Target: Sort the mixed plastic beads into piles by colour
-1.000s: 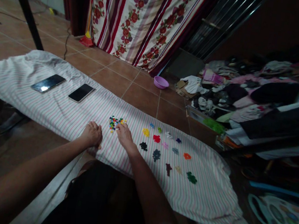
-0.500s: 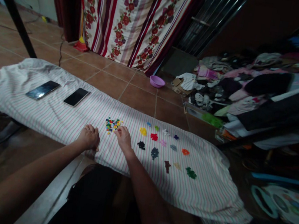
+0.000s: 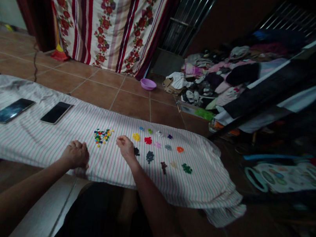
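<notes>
Head camera shows two bare hands above one striped cloth [image 3: 103, 166], with one mixed pile [image 3: 102, 136] of small coloured pieces and fourteen single-colour groups. The pieces themselves are too small for counting. Four groups make the far row: blue [image 3: 141, 128], lime [image 3: 149, 131], white [image 3: 159, 133] and dark purple [image 3: 170, 136]. Five are in the middle row: yellow [image 3: 136, 136], red [image 3: 148, 140], pink [image 3: 157, 145], light grey [image 3: 168, 147] and orange [image 3: 180, 149]. Five more lie nearest to the person: black [image 3: 137, 152], dark grey [image 3: 150, 157], brown [image 3: 163, 167], beige [image 3: 174, 164] and dark green [image 3: 187, 168]. Two phones [image 3: 11, 111] lie flat toward the left end.

The right forearm reaches forward and slants to the left, and the right hand [image 3: 125, 146] partly covers the black group. Its thumb and fingertips are pressed together; whether a piece sits between them, I cannot tell. The left hand [image 3: 76, 153] is low by the near edge, palm down, fingers bent inward. Its palm is hidden, so I cannot tell how far it is closed or what it contains.

The mixed pile lies left of the right fingertips, with bare cloth between, and farther from the person than the left hand.
</notes>
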Tool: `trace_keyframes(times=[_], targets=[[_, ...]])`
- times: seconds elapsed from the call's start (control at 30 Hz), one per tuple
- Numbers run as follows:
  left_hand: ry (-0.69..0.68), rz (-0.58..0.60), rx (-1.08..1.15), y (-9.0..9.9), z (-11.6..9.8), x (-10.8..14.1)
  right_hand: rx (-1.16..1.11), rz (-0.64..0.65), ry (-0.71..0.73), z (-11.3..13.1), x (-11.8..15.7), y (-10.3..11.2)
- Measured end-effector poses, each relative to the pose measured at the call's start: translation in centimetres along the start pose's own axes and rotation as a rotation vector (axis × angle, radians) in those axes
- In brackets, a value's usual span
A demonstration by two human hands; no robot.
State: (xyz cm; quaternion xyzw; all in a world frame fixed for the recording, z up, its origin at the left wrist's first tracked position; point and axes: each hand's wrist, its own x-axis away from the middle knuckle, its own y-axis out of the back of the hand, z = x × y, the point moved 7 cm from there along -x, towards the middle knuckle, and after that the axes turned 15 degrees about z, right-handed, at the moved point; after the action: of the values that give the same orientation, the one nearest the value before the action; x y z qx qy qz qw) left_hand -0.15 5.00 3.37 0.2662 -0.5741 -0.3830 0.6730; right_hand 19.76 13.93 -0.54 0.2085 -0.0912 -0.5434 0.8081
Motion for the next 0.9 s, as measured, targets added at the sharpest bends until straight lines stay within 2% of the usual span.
trace_keyframes(times=[0.07,0.17,0.23,0.33,0.43,0.5,0.6,0.77,0.9], targets=[[-0.003,0.011,0.005,-0.1,0.0,-0.1,-0.060,-0.069,-0.004,-1.2,0.3,3.0],[-0.010,0.016,0.015,-0.3,0.1,-0.5,-0.039,-0.192,-0.047,-3.3,1.2,8.6],[-0.009,0.009,0.011,-0.6,0.2,-0.9,0.046,-0.275,-0.091,-4.5,1.8,12.7],[-0.013,-0.004,-0.004,-0.9,0.2,-1.3,0.214,-0.422,-0.240,-6.4,2.6,18.4],[-0.015,-0.005,-0.004,-0.8,0.1,-1.1,0.329,-0.478,-0.353,-7.9,2.4,22.1],[-0.008,-0.002,-0.004,-0.5,0.0,-0.9,0.391,-0.479,-0.403,-8.6,1.9,23.4],[0.000,0.009,0.000,-0.3,-0.1,-0.6,0.472,-0.473,-0.432,-9.3,1.0,24.2],[-0.014,0.018,0.034,-0.4,-0.1,-0.7,0.538,-0.455,-0.442,-9.7,-0.1,24.5],[-0.016,-0.015,0.049,-0.6,0.1,-0.9,0.532,-0.474,-0.462,-9.8,0.2,24.5]])
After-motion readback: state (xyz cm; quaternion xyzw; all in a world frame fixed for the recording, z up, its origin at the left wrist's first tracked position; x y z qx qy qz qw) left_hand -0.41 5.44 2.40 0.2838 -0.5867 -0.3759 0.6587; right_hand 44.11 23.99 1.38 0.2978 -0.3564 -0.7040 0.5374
